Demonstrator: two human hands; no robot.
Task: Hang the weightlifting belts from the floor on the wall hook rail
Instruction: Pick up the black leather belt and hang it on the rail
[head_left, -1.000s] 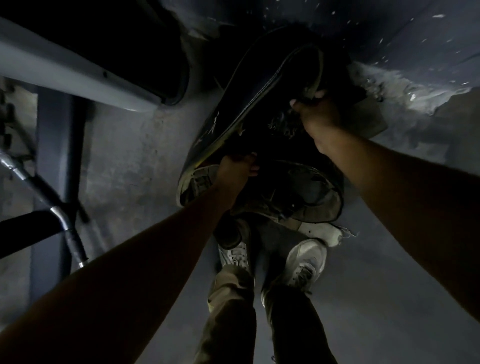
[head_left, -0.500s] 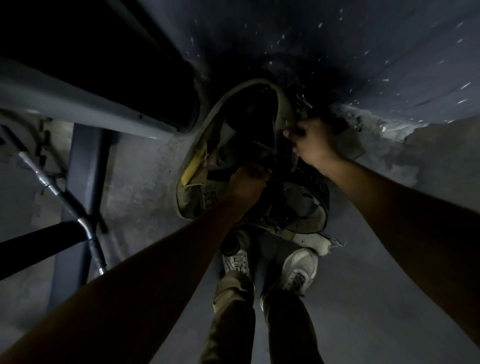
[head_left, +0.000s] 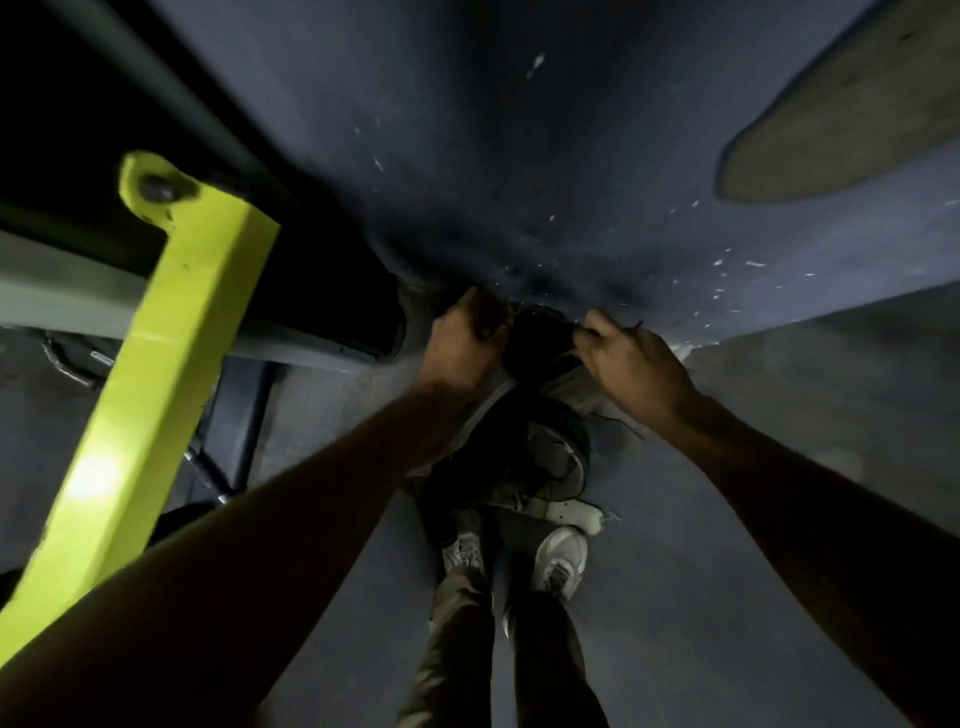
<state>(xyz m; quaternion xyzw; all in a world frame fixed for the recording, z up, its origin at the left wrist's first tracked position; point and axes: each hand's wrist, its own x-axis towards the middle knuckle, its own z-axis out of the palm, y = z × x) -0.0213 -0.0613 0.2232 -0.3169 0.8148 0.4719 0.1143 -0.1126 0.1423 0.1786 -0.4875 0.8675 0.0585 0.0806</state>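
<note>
Both hands — left hand (head_left: 462, 338), right hand (head_left: 631, 364) — grip curved, worn belt (head_left: 537, 338).

Belt (head_left: 537, 338) mostly hidden between hands; hook rail lost in dark; yellow bar (head_left: 150, 374) cut off.

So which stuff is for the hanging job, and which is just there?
For the job: dark belt held up at the wall, left hand, right hand, worn belts piled on the floor.
Just there: yellow-green metal beam, white sneakers.
</note>
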